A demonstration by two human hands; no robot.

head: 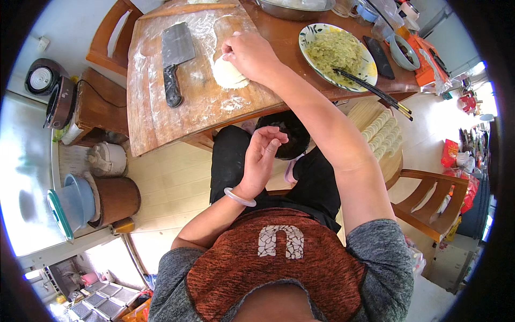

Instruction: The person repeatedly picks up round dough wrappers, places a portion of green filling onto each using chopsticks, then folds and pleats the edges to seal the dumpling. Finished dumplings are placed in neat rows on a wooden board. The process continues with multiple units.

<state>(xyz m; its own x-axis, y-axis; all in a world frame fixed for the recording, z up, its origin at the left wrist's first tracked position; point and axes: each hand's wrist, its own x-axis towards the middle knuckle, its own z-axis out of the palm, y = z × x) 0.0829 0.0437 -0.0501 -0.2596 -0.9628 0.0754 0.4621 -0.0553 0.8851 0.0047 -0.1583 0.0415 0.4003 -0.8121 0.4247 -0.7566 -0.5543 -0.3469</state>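
On the floured wooden board (145,120) lies a round, pale piece of dough (230,74). My right hand (251,56) reaches over it from the right, its fingertips curled at the dough's upper edge; whether they pinch something is hidden. Held above my lap, my left hand (263,155) has loosely bent fingers and nothing in it. A cleaver (178,44) with a black handle lies flat on the board, left of the dough. To the right, a patterned plate (304,36) holds a chopped green filling (336,50), with black chopsticks (374,90) resting in it.
A wooden rolling pin (189,9) lies along the board's far edge. A metal basin (293,11) and a small bowl (404,52) stand on the table. Rows of dumplings (384,135) sit on a round tray at lower right, near a wooden chair (430,201). A black container is below the table edge.
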